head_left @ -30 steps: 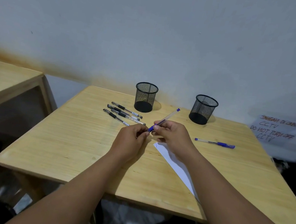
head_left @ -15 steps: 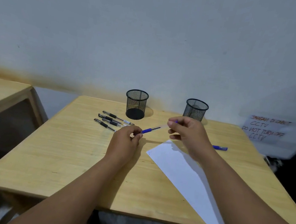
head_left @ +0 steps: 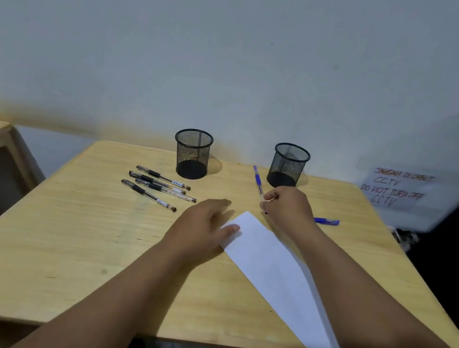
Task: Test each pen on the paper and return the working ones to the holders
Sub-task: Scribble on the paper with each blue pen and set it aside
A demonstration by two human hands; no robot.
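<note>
On the pale wooden surface [head_left: 76, 237] both black mesh holders [head_left: 192, 153] stand empty; your right hand [head_left: 287, 204] pinches a blue pen [head_left: 258, 180] near the white paper [head_left: 270, 264], your left hand's [head_left: 203, 227] fingers spread flat on it; four black pens [head_left: 157, 186] await testing.

black pens [head_left: 162, 187]: 4 | blue pens [head_left: 257, 180]: 2 | holders [head_left: 192, 153]: 2 | paper [head_left: 275, 270]: 1

One camera on my head looks forward and down across the bench [head_left: 48, 240] toward the wall [head_left: 233, 62], fairly near.
</note>
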